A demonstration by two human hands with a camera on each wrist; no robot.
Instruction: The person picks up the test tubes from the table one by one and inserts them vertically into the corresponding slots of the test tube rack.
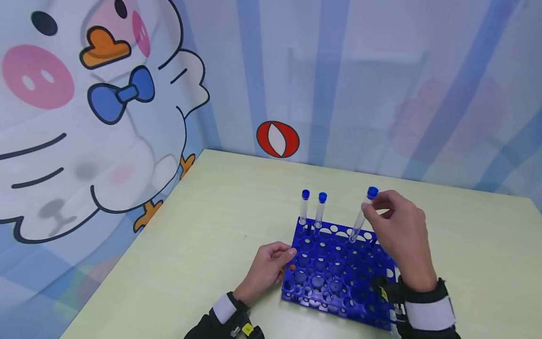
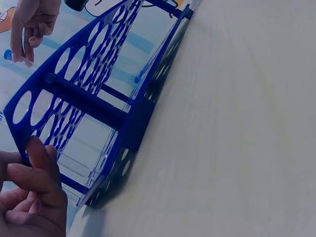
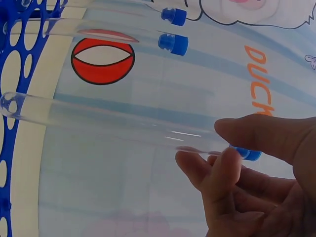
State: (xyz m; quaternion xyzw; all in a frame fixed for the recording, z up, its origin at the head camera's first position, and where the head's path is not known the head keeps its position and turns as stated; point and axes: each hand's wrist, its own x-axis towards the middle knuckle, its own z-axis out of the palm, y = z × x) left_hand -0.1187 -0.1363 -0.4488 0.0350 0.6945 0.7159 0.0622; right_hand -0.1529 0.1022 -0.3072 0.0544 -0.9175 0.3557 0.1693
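Observation:
A clear test tube with a blue cap [image 1: 359,223] is pinched near its cap by my right hand [image 1: 400,235]. The tube leans over the back row of the blue test tube rack [image 1: 338,309], its rounded bottom [image 3: 11,104] right at the holes in the right wrist view. My left hand [image 1: 267,268] holds the rack's left edge, thumb above and fingers curled at the side; the left wrist view shows these fingers [image 2: 42,182] at the rack's corner. Two more capped tubes, one in the corner [image 1: 304,209] and one beside it [image 1: 320,209], stand in the back row.
The rack sits on a pale yellow table [image 1: 178,263]. Behind the table rises a blue striped wall sheet [image 1: 364,108] with a red and white ball print. A large cartoon duck [image 1: 127,155] is printed on the left side.

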